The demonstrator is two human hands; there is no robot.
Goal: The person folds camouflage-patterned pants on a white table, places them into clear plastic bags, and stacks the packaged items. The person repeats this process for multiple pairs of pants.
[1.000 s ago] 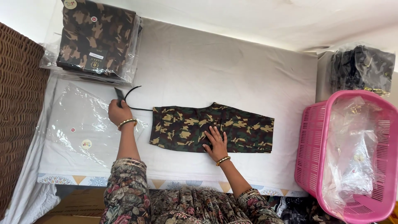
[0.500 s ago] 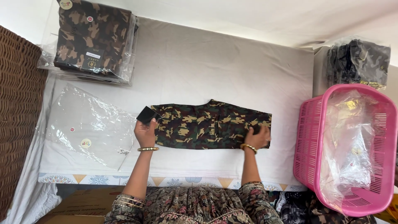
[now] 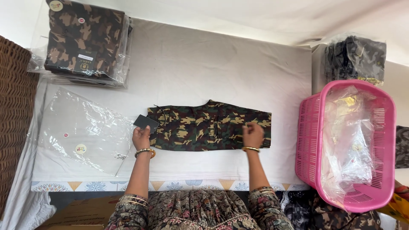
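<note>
A camouflage garment (image 3: 200, 126) lies folded flat in the middle of the white-covered table (image 3: 204, 68). My left hand (image 3: 141, 137) grips its left end, beside a black tag (image 3: 146, 122) that sticks out there. My right hand (image 3: 253, 134) pinches the cloth near the garment's right end, fingers closed on the fabric. Both wrists wear gold bangles.
An empty clear plastic bag (image 3: 83, 130) lies flat to the left. A stack of bagged camouflage garments (image 3: 83, 40) sits at the far left. A pink basket (image 3: 347, 142) lined with plastic stands at the right, a dark bagged bundle (image 3: 355, 57) behind it. Brown wicker (image 3: 12, 110) borders the left edge.
My left hand came from the far left onto the garment's left end with the tag. My right hand slid from the garment's middle to its right end and now pinches it slightly inward.
</note>
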